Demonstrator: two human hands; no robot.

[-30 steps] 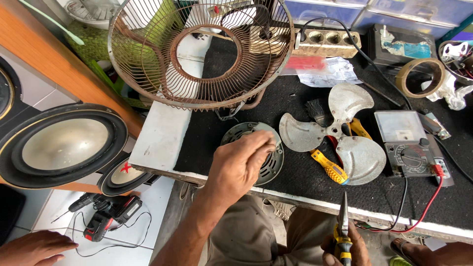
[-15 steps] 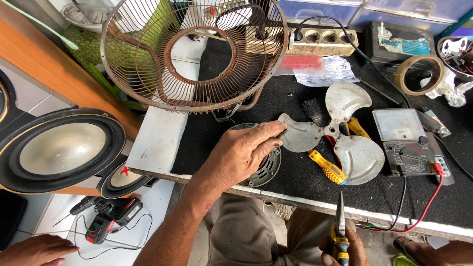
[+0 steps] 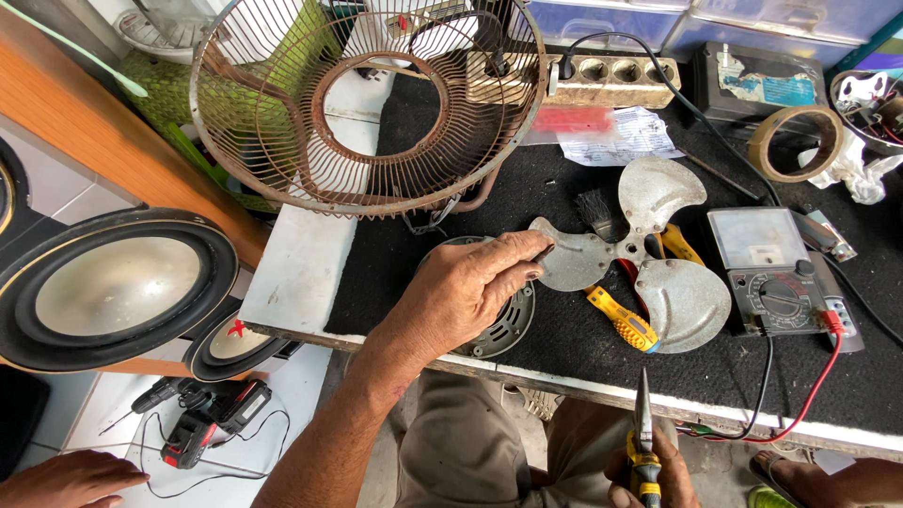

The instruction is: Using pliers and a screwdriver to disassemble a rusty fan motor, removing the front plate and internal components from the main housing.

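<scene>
My left hand [image 3: 461, 293] lies over a round dark vented fan motor cover [image 3: 508, 325] on the black bench mat. Its thumb and forefinger pinch a small dark piece [image 3: 544, 252] right at the edge of a three-bladed metal fan blade [image 3: 649, 254]. Low in the view, over my lap, my right hand [image 3: 649, 475] holds long-nose pliers [image 3: 643, 423] with yellow and black handles, tips pointing up.
A rusty wire fan guard [image 3: 367, 103] leans at the back. A yellow screwdriver [image 3: 621, 318], an analogue multimeter [image 3: 776, 268] with red and black leads, a tape roll [image 3: 795, 141] and a power strip [image 3: 611, 80] lie on the mat. Speakers [image 3: 113, 287] stand left. Another person's hand [image 3: 66, 478] rests bottom left.
My left hand has slid right and upward over the motor cover, so its fingertips now reach the fan blade's edge. The pliers hand has stayed in place.
</scene>
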